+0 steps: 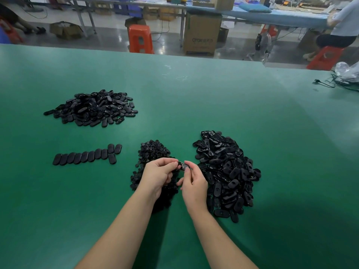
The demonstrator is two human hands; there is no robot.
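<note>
Hands at work over a green bench mat (pixel 194 90). The left hand (pixel 158 174) and right hand (pixel 194 184) meet just above the mat, between two supply heaps, and pinch one oval shell (pixel 183 165) from opposite ends. The fingertips and thumb of each hand are curled closely round it, so neither hand is free. Holding it raised between both hands probably turns the working side toward the eyes while a small insert is seated; whether an insert is already in place cannot be told. The shell is glossy black plastic, elongated with rounded ends, and mostly hidden by the fingers. Stock is laid out for short reaches: the heap of small round parts (pixel 153 152) lies under and beyond the left hand, and the heap of loose shells (pixel 225 171) lies just beside the right. Well apart to the left, a row of ovals (pixel 85 157) lies overlapping, seemingly finished pieces kept countable. A further heap (pixel 91 107) sits beyond it.
</note>
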